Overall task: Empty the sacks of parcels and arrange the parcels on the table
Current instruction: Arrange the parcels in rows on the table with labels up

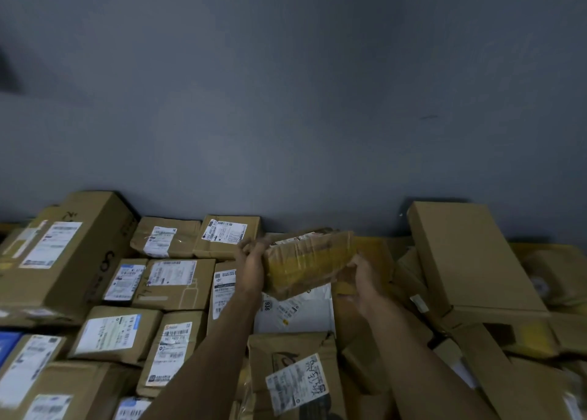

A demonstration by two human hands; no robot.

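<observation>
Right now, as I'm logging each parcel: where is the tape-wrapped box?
In the head view, the tape-wrapped box is centre-right, held up between the left hand and right hand, above the white parcel.

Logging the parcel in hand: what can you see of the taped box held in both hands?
The oblong brown cardboard box wrapped in glossy yellowish tape is creased and dented, with a pale, unreadable label on its upper face. It is held tilted in the air above the piled parcels. The left hand grips its left end; the right hand holds its lower right end.
</observation>
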